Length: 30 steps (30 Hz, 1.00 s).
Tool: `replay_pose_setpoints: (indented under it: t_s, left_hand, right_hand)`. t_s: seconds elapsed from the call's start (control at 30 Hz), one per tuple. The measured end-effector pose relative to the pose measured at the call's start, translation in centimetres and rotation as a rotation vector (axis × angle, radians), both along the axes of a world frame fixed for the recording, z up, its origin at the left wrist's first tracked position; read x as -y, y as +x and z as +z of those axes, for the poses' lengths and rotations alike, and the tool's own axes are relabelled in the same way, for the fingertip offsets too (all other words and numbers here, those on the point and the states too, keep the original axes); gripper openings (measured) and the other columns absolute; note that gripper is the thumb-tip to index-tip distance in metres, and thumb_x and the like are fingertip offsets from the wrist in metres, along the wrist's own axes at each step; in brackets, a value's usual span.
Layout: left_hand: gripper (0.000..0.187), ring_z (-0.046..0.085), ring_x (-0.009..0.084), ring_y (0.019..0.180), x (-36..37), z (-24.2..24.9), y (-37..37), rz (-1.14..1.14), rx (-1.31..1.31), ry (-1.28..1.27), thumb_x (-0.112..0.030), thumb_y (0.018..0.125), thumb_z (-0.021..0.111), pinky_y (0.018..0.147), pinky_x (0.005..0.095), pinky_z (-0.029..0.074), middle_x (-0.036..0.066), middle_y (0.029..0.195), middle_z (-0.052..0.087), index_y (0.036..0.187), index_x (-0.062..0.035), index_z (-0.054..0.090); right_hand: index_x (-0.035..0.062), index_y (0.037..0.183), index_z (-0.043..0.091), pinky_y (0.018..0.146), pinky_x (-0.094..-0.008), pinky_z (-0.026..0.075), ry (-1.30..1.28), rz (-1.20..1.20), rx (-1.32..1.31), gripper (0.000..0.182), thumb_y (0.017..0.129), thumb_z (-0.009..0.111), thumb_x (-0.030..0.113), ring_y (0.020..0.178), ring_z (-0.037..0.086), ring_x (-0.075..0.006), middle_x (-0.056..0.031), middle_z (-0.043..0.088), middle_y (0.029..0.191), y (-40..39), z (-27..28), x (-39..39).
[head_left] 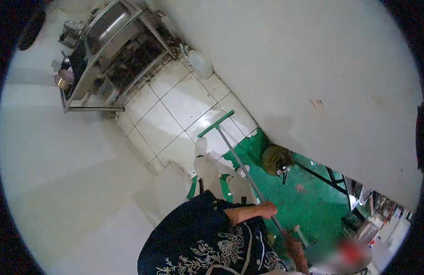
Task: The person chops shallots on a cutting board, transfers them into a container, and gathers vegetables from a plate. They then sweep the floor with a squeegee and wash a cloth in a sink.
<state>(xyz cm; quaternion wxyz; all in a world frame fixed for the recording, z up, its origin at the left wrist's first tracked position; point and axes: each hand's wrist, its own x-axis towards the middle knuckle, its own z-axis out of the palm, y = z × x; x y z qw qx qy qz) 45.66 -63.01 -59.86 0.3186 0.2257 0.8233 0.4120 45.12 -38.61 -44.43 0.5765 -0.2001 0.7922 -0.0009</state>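
Observation:
A floor squeegee with a green head (pixel 216 123) and a long grey handle (pixel 242 165) slants across the view. Its head rests on white floor tiles (pixel 175 103), just ahead of my feet. My left hand (pixel 267 210) is closed around the handle partway along. Further up the handle, nearer my body, my right hand (pixel 293 247) is also wrapped round it; its fingers are partly in shadow. White footwear (pixel 201 146) shows below my light trousers, one foot close to the squeegee head.
A metal-framed stand (pixel 95 109) with a basin fills the upper left. Against the white wall (pixel 303 55) stands a white plastic container (pixel 199 63). Green flooring (pixel 285 197) lies to the right, with a round brownish object (pixel 274 159) beside the wall. A blurred patch covers the lower right.

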Motion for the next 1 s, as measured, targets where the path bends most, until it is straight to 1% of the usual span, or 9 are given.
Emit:
replay_pose_setpoints:
  t_s: [0.1, 0.2, 0.3, 0.5, 0.57, 0.73, 0.83, 0.93, 1.0]
  left_hand:
    - [0.013, 0.061, 0.0343, 0.065, 0.6, -4.0, 1.0, 0.118, -0.041, -0.031, -0.013, 0.054, 0.064, 0.062, 0.05, 0.047, 0.017, 0.06, 0.059, 0.062, -0.003, 0.062]
    - [0.013, 0.061, 0.033, 0.065, 6.7, -5.1, 0.7, 0.098, -0.007, -0.131, -0.015, 0.054, 0.064, 0.062, 0.05, 0.047, 0.016, 0.062, 0.06, 0.061, -0.0032, 0.063]
    - [0.013, 0.061, 0.032, 0.062, 10.2, -8.1, 1.8, 0.311, -0.223, -0.114, -0.015, 0.052, 0.065, 0.06, 0.0486, 0.046, 0.015, 0.061, 0.061, 0.058, -0.0044, 0.063]
    - [0.014, 0.06, 0.0318, 0.056, 21.8, -6.1, -0.1, 0.113, -0.14, -0.218, -0.018, 0.048, 0.066, 0.057, 0.0476, 0.045, 0.012, 0.056, 0.06, 0.054, -0.0059, 0.062]
    - [0.017, 0.061, 0.0294, 0.061, 26.1, -8.2, -0.2, 0.061, -0.07, -0.341, -0.019, 0.05, 0.067, 0.065, 0.047, 0.043, 0.012, 0.064, 0.063, 0.061, -0.0079, 0.061]
    - [0.012, 0.061, 0.0264, 0.062, 39.1, -10.1, -1.8, 0.068, -0.067, -0.413, -0.02, 0.052, 0.067, 0.072, 0.0428, 0.043, 0.006, 0.06, 0.061, 0.059, -0.0129, 0.061]
    - [0.01, 0.061, 0.0243, 0.065, 42.9, -10.5, -1.4, 0.131, -0.123, -0.502, -0.022, 0.054, 0.066, 0.072, 0.0404, 0.042, 0.005, 0.061, 0.061, 0.06, -0.0158, 0.061]
    - [0.007, 0.063, 0.0247, 0.079, 50.3, -11.0, -1.1, 0.207, -0.101, -0.542, -0.014, 0.063, 0.06, 0.084, 0.0431, 0.041, 0.009, 0.073, 0.065, 0.067, -0.0129, 0.066]
    - [0.006, 0.063, 0.0249, 0.078, 55.1, -10.0, -0.7, 0.194, -0.039, -0.603, -0.015, 0.065, 0.061, 0.086, 0.0435, 0.041, 0.009, 0.074, 0.066, 0.067, -0.0133, 0.066]
  right_hand:
    - [0.0258, 0.139, 0.029, 0.071, -0.0458, 0.048, -0.173, -0.044, 0.014, 0.061, 0.084, 0.054, 0.015, 0.086, 0.061, -0.0364, -0.0191, 0.061, 0.1, -1.3, -1.4, 1.9]
    - [0.0255, 0.14, 0.025, 0.066, -0.0476, 0.047, -0.177, 0.072, -0.036, 0.062, 0.086, 0.052, 0.016, 0.078, 0.061, -0.0385, -0.0212, 0.062, 0.091, -1.4, -3.3, 7.4]
    - [0.0249, 0.141, 0.023, 0.059, -0.049, 0.045, -0.267, 0.061, -0.058, 0.061, 0.087, 0.051, 0.017, 0.069, 0.059, -0.0401, -0.0223, 0.061, 0.085, -3.0, -3.2, 13.7]
    - [0.0263, 0.142, 0.019, 0.052, -0.05, 0.043, -0.337, -0.034, 0.025, 0.062, 0.089, 0.05, 0.02, 0.06, 0.057, -0.04, -0.0233, 0.06, 0.077, -3.6, -5.1, 22.9]
    - [0.0248, 0.142, 0.019, 0.051, -0.0497, 0.043, -0.233, 0.038, 0.024, 0.061, 0.089, 0.05, 0.02, 0.059, 0.057, -0.0398, -0.023, 0.06, 0.075, -3.4, -8.0, 26.9]
    - [0.0244, 0.142, 0.019, 0.051, -0.0495, 0.042, -0.658, 0.008, -0.133, 0.061, 0.089, 0.049, 0.021, 0.056, 0.055, -0.0417, -0.0235, 0.058, 0.071, -3.8, -12.7, 37.8]
    - [0.0235, 0.142, 0.019, 0.052, -0.0489, 0.042, -0.409, -0.008, -0.004, 0.062, 0.089, 0.049, 0.02, 0.057, 0.055, -0.042, -0.0243, 0.058, 0.073, -4.6, -12.2, 43.4]
    - [0.0238, 0.142, 0.02, 0.053, -0.0474, 0.043, -0.691, 0.009, -0.094, 0.061, 0.089, 0.049, 0.02, 0.059, 0.056, -0.0412, -0.0246, 0.058, 0.074, -4.1, -15.8, 49.3]
    - [0.0249, 0.142, 0.02, 0.055, -0.0471, 0.043, -0.646, 0.023, -0.044, 0.061, 0.088, 0.049, 0.018, 0.06, 0.056, -0.0409, -0.0249, 0.058, 0.074, -2.9, -18.2, 53.2]
